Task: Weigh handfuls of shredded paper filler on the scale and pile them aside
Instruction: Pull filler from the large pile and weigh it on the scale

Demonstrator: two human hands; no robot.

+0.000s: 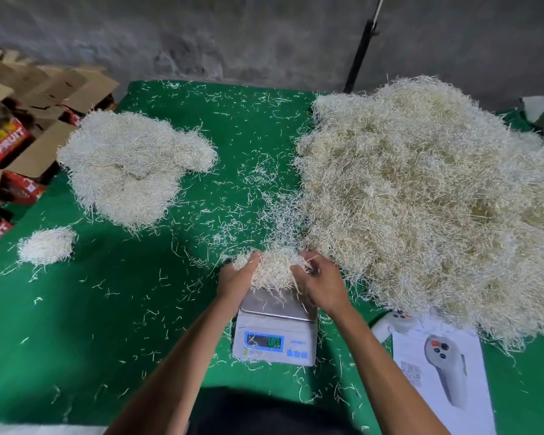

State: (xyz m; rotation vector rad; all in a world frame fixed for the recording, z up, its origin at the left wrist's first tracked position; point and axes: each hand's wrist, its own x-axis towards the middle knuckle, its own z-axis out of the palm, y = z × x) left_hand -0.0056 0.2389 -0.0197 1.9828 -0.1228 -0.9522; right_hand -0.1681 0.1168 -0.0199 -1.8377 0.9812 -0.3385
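Two weighed piles lie far left on the green cloth (113, 309): a small tuft (46, 246) and a larger mound (129, 164). At centre, the left hand (236, 279) and right hand (321, 285) cup a handful of shredded paper (272, 268) between curled fingers, on or just above the scale (275, 328). Hand pressure on the pan would likely falsify the blurred reading. To the right, the bulk heap (427, 196) lies very near; its fringe could brush the pan, or loose strands could spill off while being carried.
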